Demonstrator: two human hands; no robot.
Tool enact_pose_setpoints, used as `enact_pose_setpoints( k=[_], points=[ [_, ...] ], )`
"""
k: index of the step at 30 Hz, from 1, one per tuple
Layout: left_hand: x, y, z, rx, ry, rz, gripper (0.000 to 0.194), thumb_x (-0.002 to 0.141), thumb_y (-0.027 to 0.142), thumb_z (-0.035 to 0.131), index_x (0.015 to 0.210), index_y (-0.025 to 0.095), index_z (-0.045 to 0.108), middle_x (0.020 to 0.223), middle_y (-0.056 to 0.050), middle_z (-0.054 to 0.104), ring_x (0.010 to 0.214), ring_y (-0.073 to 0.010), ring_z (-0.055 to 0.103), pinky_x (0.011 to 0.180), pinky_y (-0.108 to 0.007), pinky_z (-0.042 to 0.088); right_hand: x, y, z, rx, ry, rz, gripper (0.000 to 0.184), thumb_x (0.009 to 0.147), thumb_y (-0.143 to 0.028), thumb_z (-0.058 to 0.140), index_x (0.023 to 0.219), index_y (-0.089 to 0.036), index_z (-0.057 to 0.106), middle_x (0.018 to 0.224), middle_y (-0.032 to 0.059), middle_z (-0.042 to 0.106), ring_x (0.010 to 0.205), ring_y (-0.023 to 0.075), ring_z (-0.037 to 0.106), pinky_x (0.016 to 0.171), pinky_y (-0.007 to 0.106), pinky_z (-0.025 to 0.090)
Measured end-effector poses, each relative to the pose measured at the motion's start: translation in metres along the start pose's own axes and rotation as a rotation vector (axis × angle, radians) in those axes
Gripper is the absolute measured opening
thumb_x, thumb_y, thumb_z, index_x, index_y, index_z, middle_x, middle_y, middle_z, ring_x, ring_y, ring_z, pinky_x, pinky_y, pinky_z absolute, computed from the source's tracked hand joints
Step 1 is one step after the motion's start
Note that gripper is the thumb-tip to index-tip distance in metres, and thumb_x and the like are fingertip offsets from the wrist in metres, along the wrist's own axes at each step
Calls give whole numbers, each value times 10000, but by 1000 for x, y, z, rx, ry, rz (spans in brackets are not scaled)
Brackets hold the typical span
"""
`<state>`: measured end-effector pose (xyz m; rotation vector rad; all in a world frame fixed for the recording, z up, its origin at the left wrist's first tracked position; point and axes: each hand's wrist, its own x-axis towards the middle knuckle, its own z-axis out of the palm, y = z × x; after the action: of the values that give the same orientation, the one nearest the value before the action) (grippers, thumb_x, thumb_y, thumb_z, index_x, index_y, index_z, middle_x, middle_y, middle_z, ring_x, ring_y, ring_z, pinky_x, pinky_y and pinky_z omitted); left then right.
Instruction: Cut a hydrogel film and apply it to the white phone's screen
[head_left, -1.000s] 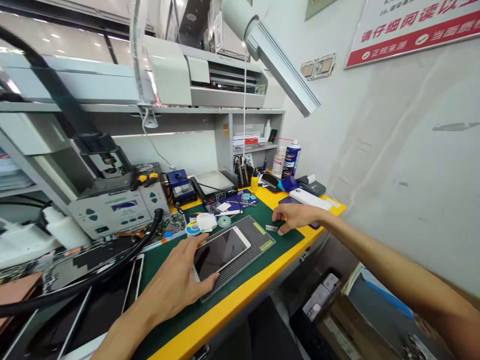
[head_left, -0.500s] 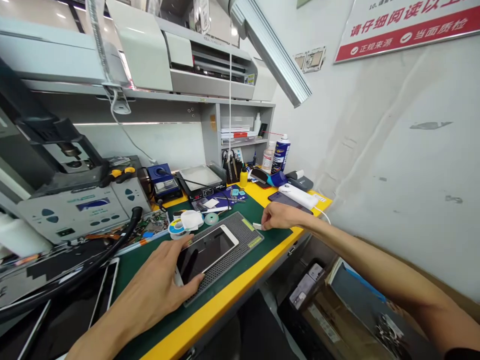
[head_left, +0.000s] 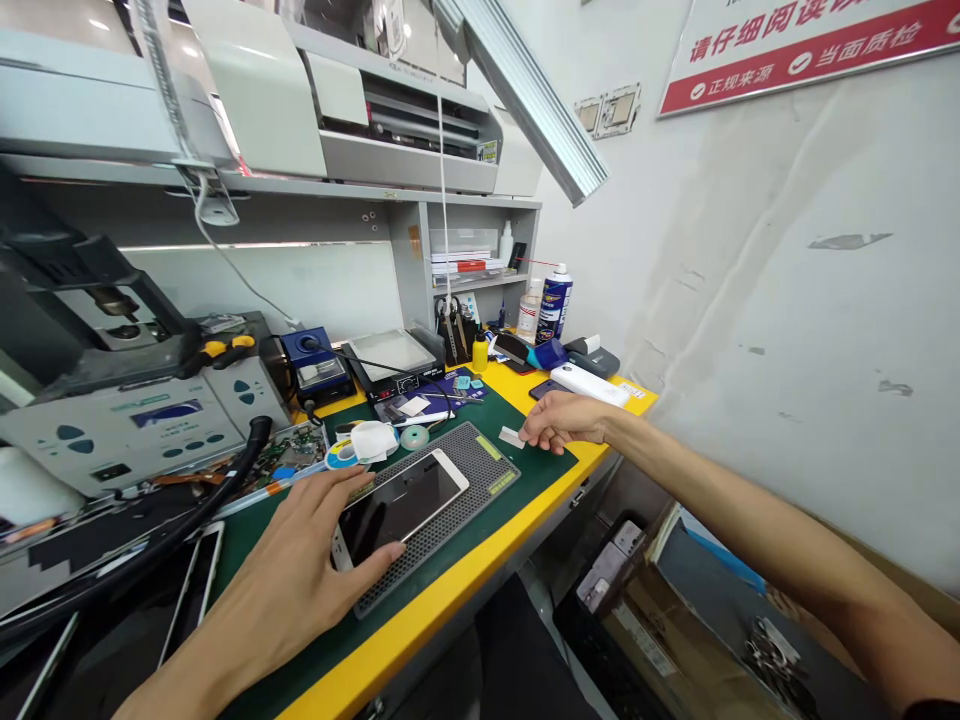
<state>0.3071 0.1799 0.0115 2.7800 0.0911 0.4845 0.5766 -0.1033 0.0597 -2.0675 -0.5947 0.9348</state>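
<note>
A white-framed smartphone (head_left: 405, 508) lies screen up, dark, on a grey perforated pad (head_left: 491, 455). My left hand (head_left: 307, 560) grips its near-left end, thumb along the front edge and fingers at the far edge. Just beyond the pad's right end, my right hand (head_left: 559, 422) pinches a small flat white strip (head_left: 513, 437) between thumb and fingers, its free end pointing left. The strip is held over the green mat (head_left: 536, 470); its exact kind is unclear.
Behind the pad are tape rolls (head_left: 341, 455) and a heating plate (head_left: 397, 360). A yellow bottle (head_left: 480, 353) and a blue spray can (head_left: 553, 305) stand farther back. Larger dark screens (head_left: 112, 620) lie at left under a black hose (head_left: 259, 440). An open carton (head_left: 652, 620) sits below right.
My right hand has turned and lifted slightly, so more of the white strip shows. My left hand stays on the phone. The whole view has shifted a little.
</note>
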Motion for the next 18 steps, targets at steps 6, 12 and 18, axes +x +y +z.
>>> enact_pose_setpoints(
  k=[6,12,18],
  points=[
    [29,47,-10,-50,8,88,365,1025,460,468,1145,212,707,1123,-105,701,1103,-307,618,990,-478,506,-7,-16,6,155,86,-89,159,775,-250,829,705,-134,745,584,11,695,494,93,625,422,148,494],
    [89,118,20,129,-174,335,368,1022,361,449,1050,176,765,1002,-128,689,1012,-308,596,879,-459,492,15,-7,2,175,210,-63,183,936,-266,758,839,-122,700,734,1,687,557,98,627,466,184,501],
    [104,145,60,240,-163,331,615,1013,573,402,1015,74,762,1003,-203,633,1028,-393,554,880,-542,466,33,9,23,215,277,-25,283,1019,-348,662,1229,-157,658,1170,83,695,944,212,709,800,387,621]
  ],
)
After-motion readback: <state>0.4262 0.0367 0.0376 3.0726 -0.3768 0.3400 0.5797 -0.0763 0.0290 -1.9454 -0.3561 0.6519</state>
